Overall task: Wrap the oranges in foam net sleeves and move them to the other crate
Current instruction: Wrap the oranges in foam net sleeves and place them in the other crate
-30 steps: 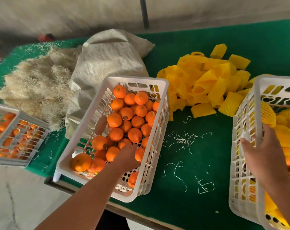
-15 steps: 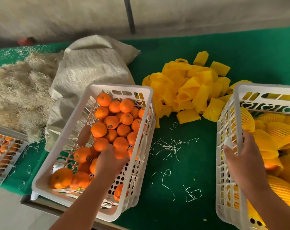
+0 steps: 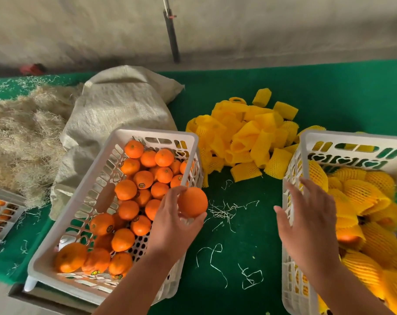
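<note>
My left hand (image 3: 173, 220) grips a bare orange (image 3: 193, 201) lifted above the right rim of the white crate (image 3: 84, 196), which holds several loose oranges (image 3: 134, 189). My right hand (image 3: 306, 221) hovers with fingers spread and holds nothing, just over the left wall of the second white crate (image 3: 351, 142), which is filled with oranges wrapped in yellow foam net (image 3: 363, 194). A heap of empty yellow foam net sleeves (image 3: 249, 137) lies on the green table (image 3: 238, 246) between the far ends of both crates.
A woven sack (image 3: 115, 110) and a pile of straw-like fibre (image 3: 22, 133) lie at the back left. A third crate (image 3: 0, 212) with oranges sits at the far left edge. Loose pale fibre strands (image 3: 224, 210) are scattered on the cloth between the crates.
My left hand has come up out of the crate with one orange. My right hand has let go of the right crate's wall and opened.
</note>
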`<state>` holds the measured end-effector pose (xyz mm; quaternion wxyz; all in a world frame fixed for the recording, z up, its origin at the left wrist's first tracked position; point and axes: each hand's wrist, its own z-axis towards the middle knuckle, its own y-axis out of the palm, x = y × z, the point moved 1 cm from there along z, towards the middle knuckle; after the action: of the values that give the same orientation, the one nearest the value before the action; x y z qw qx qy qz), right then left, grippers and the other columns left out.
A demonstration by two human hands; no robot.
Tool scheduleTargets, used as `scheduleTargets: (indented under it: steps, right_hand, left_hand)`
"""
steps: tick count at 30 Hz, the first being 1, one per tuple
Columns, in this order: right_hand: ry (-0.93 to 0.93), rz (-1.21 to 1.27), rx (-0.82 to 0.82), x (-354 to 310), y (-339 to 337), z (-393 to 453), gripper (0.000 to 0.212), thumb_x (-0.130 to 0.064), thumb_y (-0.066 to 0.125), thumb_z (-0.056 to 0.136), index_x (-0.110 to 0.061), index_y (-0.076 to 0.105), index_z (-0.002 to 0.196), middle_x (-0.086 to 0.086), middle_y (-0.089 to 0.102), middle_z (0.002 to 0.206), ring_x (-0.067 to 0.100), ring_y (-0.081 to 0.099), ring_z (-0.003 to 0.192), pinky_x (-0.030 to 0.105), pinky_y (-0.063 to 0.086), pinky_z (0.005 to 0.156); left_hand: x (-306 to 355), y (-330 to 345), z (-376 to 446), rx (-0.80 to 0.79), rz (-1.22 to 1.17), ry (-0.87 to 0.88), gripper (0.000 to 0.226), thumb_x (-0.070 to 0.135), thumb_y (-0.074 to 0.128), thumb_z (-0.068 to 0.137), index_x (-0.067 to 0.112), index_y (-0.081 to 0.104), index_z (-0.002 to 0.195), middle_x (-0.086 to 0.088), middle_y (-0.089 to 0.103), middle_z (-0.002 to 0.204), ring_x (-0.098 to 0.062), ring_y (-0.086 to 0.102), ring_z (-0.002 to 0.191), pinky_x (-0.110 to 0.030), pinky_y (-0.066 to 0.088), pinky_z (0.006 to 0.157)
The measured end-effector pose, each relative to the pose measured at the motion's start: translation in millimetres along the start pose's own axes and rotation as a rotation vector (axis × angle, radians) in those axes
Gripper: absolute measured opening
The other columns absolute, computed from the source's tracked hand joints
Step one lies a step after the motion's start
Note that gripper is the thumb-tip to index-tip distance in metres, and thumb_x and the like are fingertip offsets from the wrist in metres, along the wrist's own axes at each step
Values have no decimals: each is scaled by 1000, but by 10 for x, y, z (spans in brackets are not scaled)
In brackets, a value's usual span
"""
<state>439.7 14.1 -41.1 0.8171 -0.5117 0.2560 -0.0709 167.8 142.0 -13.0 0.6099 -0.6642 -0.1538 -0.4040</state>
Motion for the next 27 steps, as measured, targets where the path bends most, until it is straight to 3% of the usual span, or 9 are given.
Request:
scheduleTargets:
  steps: [3,6,9,12,14,17,23,27]
  right_hand:
    - [-110,44,-93,-176,86,168,43,-30,68,96,-13,62,135,11,56,138,33,50,134,57,39,116]
    - [-165,99,-289,-415,306,475,39,-30,63,101,-12,61,136,8,57,139,27,56,127,42,49,105]
    - [-229,57,-467,-623,649,827,39,-30,56,106,-16,54,143,6,39,157,21,58,127,34,55,95]
    - [-270,-137,-650,-833,1032,1133,37,-23,56,105,-18,53,142,7,15,169,22,63,118,34,58,87]
    - [-261,-227,-751,-923,1249,1293,33,-17,59,102,-17,57,135,8,12,169,25,65,108,38,57,84]
    - [-255,-292,-833,-929,1513,1441,31,-13,59,99,-15,60,130,12,27,160,28,64,106,44,57,91]
    - [-288,-462,-908,-735,1750,1550,30,-14,55,101,-11,58,131,17,44,148,28,55,122,44,52,100]
    - [-261,-405,-814,-659,1588,1539,12,-24,56,104,-14,61,108,11,58,126,19,46,95,36,51,92]
  left_hand:
    - [-74,56,-14,-69,156,118,72,53,82,78,43,40,135,31,41,125,-4,58,93,-6,41,67]
    - [-112,92,-27,-108,221,197,70,47,84,79,37,43,135,26,43,131,-5,55,97,-9,42,75]
    - [-125,141,-33,-157,290,261,70,49,81,81,36,42,137,19,45,140,-9,57,109,-23,51,87]
    - [-128,174,-15,-212,355,312,70,49,79,82,31,43,139,14,46,143,-15,61,115,-22,48,90]
    - [-129,190,10,-237,383,324,71,50,79,82,30,42,140,13,45,142,-16,63,112,-21,47,88]
    - [-142,215,34,-248,399,322,71,52,76,82,30,42,140,13,45,142,-15,64,111,-21,49,85]
    - [-164,234,56,-239,415,334,72,55,74,81,28,43,140,12,47,141,-14,65,109,-19,48,84]
    - [-153,218,64,-207,416,355,72,53,79,78,27,47,137,11,50,137,-12,67,103,-13,44,77]
